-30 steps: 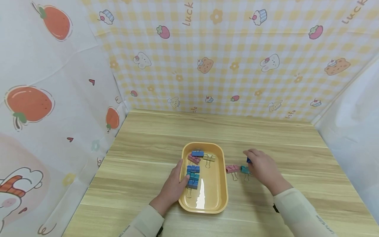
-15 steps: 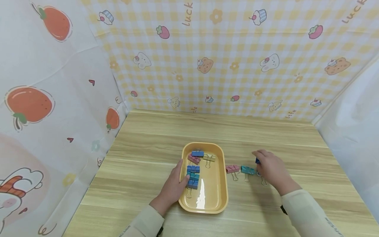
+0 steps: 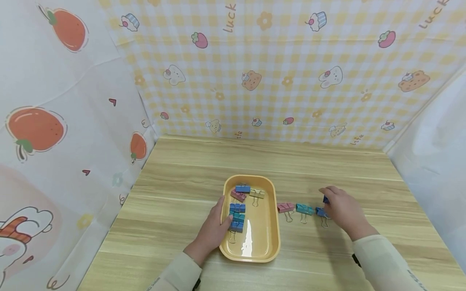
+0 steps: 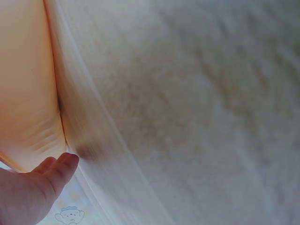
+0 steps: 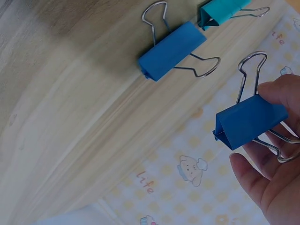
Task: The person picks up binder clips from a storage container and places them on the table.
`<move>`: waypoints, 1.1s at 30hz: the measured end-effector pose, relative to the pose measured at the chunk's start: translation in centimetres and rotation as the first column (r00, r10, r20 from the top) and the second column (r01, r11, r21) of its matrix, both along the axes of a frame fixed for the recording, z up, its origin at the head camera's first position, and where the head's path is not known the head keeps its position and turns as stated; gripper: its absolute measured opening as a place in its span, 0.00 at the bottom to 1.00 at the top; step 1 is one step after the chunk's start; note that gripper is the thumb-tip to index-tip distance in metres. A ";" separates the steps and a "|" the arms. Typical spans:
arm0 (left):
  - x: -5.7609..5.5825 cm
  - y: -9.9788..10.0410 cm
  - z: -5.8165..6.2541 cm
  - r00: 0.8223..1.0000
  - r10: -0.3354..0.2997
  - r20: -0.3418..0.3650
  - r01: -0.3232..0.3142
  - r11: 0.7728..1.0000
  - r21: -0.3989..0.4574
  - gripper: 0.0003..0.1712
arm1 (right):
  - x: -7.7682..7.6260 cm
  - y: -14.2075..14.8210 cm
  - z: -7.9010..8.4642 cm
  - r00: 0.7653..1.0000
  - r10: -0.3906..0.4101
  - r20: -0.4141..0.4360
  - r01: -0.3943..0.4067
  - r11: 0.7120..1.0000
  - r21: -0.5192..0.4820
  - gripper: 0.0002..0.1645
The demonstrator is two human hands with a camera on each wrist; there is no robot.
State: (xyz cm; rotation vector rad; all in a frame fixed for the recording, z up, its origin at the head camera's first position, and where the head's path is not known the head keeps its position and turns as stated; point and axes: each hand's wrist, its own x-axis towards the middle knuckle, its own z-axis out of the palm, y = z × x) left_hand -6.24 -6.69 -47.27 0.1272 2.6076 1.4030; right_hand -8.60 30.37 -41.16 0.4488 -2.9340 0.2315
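My left hand [image 3: 212, 229] grips the left wall of a yellow-orange plastic tray [image 3: 278, 230], thumb over the rim and fingers along the outside. Inside it, toward the left and back, lie several binder clips in blue, pink, teal and yellow. A blue binder clip [image 5: 251, 122] is pinched between the thumb and fingers of my right hand [image 3: 345, 211], raised over the table. Just below and left of that hand, another blue binder clip [image 3: 322, 212] lies on the wood. Left of it are a teal binder clip [image 3: 305, 209] and a pink binder clip [image 3: 285, 207], in a row.
The wood-grain table [image 3: 189, 161] meets a yellow checked cloth [image 3: 269, 97] at the back. White printed cloth [image 3: 87, 121] hangs on the left, and pale cloth [image 3: 444, 161] on the right.
My right hand has moved to the right with its blue binder clip, uncovering the teal clip and then the blue clip on the table. The left hand and tray stay put.
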 end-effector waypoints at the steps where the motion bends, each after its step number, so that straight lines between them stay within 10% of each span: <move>1: 0.0 0.0 0.0 1.000 0.000 0.001 0.000 1.000 -0.001 0.38 | 0.0 0.1 0.0 1.000 -0.003 0.001 0.003 1.000 0.000 0.24; 33: 0.0 0.0 -0.2 1.000 -0.003 -0.016 0.003 1.000 -0.002 0.38 | 0.6 3.9 -2.0 0.988 -0.085 0.129 0.083 0.996 0.022 0.26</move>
